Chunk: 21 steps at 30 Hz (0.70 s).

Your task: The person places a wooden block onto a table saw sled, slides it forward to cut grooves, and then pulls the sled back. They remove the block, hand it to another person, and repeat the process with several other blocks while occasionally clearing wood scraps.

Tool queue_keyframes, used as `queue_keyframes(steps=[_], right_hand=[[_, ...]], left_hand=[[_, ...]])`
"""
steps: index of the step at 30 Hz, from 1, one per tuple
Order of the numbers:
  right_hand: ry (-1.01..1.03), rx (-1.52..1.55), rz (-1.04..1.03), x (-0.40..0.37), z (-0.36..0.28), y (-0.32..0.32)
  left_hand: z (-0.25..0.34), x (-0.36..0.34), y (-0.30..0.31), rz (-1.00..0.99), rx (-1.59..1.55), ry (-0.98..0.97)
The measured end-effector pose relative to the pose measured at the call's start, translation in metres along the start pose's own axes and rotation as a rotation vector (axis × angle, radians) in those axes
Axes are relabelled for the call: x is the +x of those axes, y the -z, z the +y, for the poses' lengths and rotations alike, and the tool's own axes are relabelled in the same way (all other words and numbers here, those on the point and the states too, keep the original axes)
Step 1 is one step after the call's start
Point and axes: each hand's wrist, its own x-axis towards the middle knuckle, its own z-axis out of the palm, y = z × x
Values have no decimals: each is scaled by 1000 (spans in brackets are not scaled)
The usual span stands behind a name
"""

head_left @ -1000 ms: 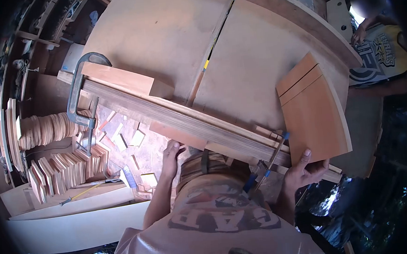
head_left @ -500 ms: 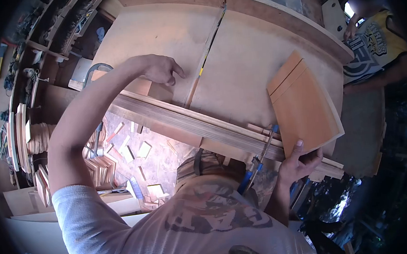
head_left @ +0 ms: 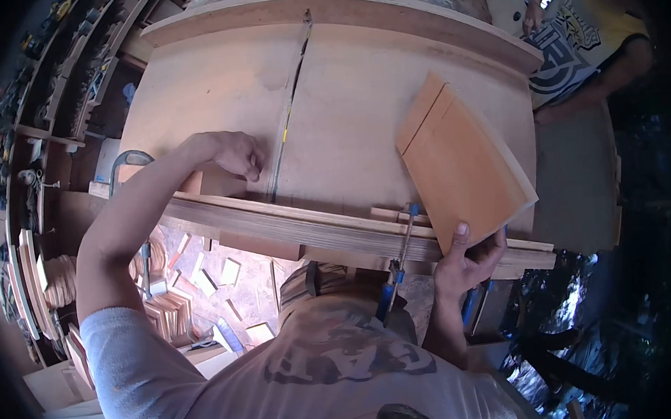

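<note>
A flat orange-brown wooden panel [head_left: 463,159] stands tilted over the right part of the pale worktable [head_left: 212,79]. My right hand [head_left: 469,263] grips its lower corner, thumb in front. On the left, my left hand [head_left: 240,155] hangs over the tabletop with its fingers curled down, near a wooden block [head_left: 222,184]; whether anything is in its fingers does not show. Beside that hand a long thin strip [head_left: 288,120] with a yellow mark lies along the gap across the table. Stacked wooden strips [head_left: 313,228] run along the near edge.
A blue-handled clamp [head_left: 399,267] holds the near edge, and another clamp [head_left: 129,157] is at the left. Wood offcuts [head_left: 230,271] lie on the floor. Shelves with tools [head_left: 74,79] stand left. A person [head_left: 579,41] is at the upper right.
The view has shifted, so the table sits further left. My left hand has come down closer to the near edge, its pointing finger now curled. My right hand still holds the panel.
</note>
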Motion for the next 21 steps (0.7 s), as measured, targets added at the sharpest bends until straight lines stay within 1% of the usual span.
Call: queue_keyframes(steps=[1,2,3,6,7,8,10,11,13,15,16,18,19,21], right_hand=[[-43,23,4,1,-1,2],[-84,49,7,3,-2,5],[-80,51,-33,7,-1,12],[144,25,-89,5,3,15],[158,72,-123,3,-1,16],[230,51,-165,4,-3,16],[381,21,-251,11,-5,18],[395,-3,-279,12,-6,22],[494,18,-294,17,-15,18],[630,31,-323,24,-26,16],[642,54,-343,28,-32,11],[649,93,-379,30,-46,-1],[526,160,-378,27,-52,-11],[326,225,-445,26,-60,-27]], left_hand=[[-6,-10,7,186,-89,-3],[-14,-18,14,330,-243,-9],[-17,-25,20,476,-406,-13],[9,-56,-2,814,-802,-275],[23,-69,-12,824,-712,-342],[42,-80,-22,831,-624,-401],[72,-99,-40,870,-604,-387],[78,-101,-45,930,-588,-382],[82,-100,-57,1047,-553,-379],[79,-99,-66,1134,-535,-432],[77,-101,-68,1176,-519,-462],[71,-115,-75,1297,-453,-458],[68,-122,-81,1353,-421,-455],[54,-136,-95,1396,-375,-410]])
